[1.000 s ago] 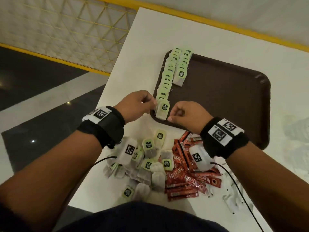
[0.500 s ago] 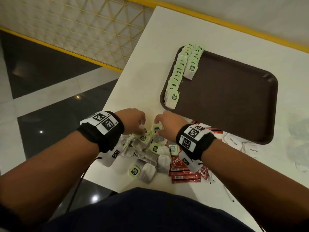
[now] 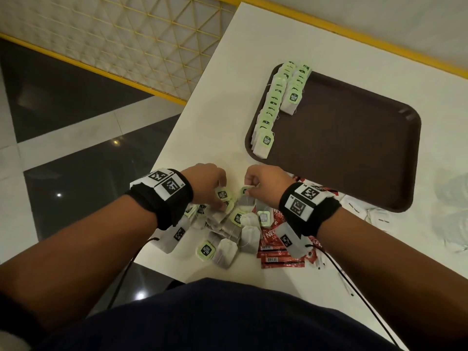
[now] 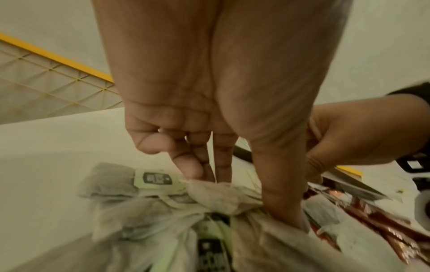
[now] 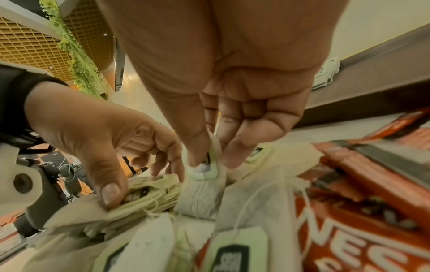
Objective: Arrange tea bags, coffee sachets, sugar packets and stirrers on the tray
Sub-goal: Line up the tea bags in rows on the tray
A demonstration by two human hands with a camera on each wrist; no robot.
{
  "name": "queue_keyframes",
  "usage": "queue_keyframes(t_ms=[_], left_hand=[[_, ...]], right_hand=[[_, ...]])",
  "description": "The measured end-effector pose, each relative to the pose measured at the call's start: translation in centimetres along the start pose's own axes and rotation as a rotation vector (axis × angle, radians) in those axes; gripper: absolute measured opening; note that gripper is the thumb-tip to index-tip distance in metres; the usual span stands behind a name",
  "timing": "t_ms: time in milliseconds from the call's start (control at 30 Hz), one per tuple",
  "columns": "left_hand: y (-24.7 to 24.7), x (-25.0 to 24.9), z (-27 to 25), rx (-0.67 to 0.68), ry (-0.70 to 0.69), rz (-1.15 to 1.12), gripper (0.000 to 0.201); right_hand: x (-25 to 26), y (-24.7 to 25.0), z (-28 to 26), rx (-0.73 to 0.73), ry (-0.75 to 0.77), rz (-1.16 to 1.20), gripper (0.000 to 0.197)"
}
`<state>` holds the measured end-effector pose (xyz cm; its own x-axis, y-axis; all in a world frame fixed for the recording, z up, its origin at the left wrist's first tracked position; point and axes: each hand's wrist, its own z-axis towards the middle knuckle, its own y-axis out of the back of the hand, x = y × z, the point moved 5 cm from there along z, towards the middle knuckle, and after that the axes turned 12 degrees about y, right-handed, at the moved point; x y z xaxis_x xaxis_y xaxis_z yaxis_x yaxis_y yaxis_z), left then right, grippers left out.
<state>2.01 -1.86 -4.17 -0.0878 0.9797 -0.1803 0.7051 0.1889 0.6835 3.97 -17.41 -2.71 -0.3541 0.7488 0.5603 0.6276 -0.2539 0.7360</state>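
The white worktop [image 3: 253, 59] carries the brown tray [image 3: 354, 138] at about one o'clock from the hands, and the tray holds two overlapping rows of tea bags [image 3: 272, 107] along its left rim; the rest of it is bare. At six o'clock from the tray lies the loose pile of tea bags [image 3: 228, 231], with red coffee sachets [image 3: 276, 249] just beside it at three o'clock and white sugar packets [image 3: 374, 216] further right, near the tray's near rim. No stirrers are clearly visible. The left hand [image 3: 207, 183] grips several bags bunched between thumb and fingers [image 4: 223, 162], and the right hand [image 3: 268, 186] pinches one tea bag [image 5: 204, 185] by its green tag [image 5: 210, 165]. The biggest risk, in my judgement, is the strings: they cross each other in the pile, so a lifted bag can pull neighbours with it, perhaps over the near edge of the worktop, which is close. A smaller risk is that the bag swings from its tag and lands crooked on the row, disturbing the overlap. The smallest one is that the thin paper tears if the left hand squeezes the bunch too hard.
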Motion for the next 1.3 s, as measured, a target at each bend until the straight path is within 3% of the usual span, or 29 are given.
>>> queue_keyframes(t_ms=[433,633,800,1067,1233,1300], left_hand=[[-0.3,-2.0,0.2,-0.002,-0.043,0.108,0.061],[-0.5,-2.6,0.4,0.020,-0.072,0.048,0.052],[0.6,-2.7,0.8,0.008,-0.098,-0.004,0.041],[4.4,-3.2,2.5,-0.092,-0.178,-0.460,0.016],[6.7,-4.6,4.4,0.024,-0.158,-0.977,0.019],[7.7,-5.3,5.2,0.023,-0.143,-1.087,0.021]], right_hand=[[-1.2,0.4,-0.5,-0.086,-0.056,0.076,0.015],[-1.9,0.8,-0.6,-0.107,-0.023,0.129,0.014],[-3.0,2.2,-0.9,-0.209,-0.017,0.312,0.016],[-5.2,4.5,-1.3,-0.325,-0.150,0.908,0.012],[-8.5,6.6,-0.1,-0.457,-0.263,0.822,0.009],[-9.9,7.6,0.8,-0.483,-0.311,0.808,0.013]])
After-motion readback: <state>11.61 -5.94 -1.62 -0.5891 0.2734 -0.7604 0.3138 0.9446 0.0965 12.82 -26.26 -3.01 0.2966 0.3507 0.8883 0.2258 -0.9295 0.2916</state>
